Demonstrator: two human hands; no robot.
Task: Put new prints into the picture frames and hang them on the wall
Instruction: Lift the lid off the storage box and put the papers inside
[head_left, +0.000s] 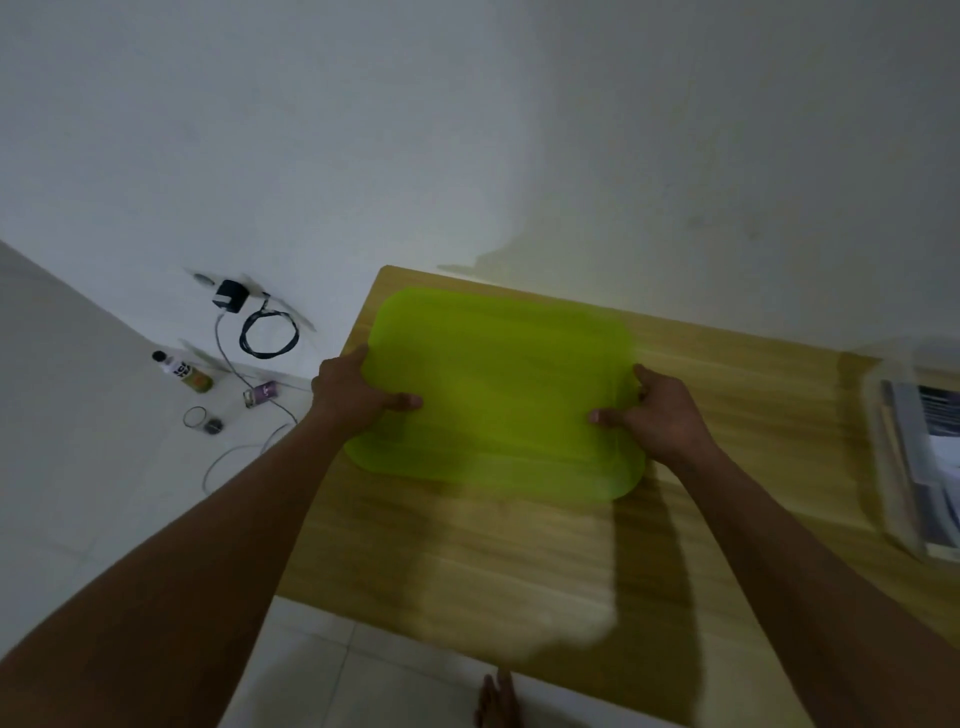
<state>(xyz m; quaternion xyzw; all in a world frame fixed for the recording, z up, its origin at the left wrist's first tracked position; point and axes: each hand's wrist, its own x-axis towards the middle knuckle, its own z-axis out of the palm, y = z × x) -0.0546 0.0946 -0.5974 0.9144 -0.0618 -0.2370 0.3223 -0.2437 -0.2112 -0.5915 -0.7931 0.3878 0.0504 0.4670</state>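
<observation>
Seemingly light, thin and bendy, the green plastic panel (498, 395) is pinched at opposite edges by left hand (353, 395) and right hand (660, 415), thumbs on top, over the bench (467, 561).

Dim, grey-green indoor light, heavily motion-blurred.
The green plastic sheet (498, 395) smears at its edges, and the clear box (904, 457) at right is streaked. A dark shadow crosses the wooden surface (467, 545). The wide lens bends the surface's edges, and the wall (467, 130) is dull.
</observation>
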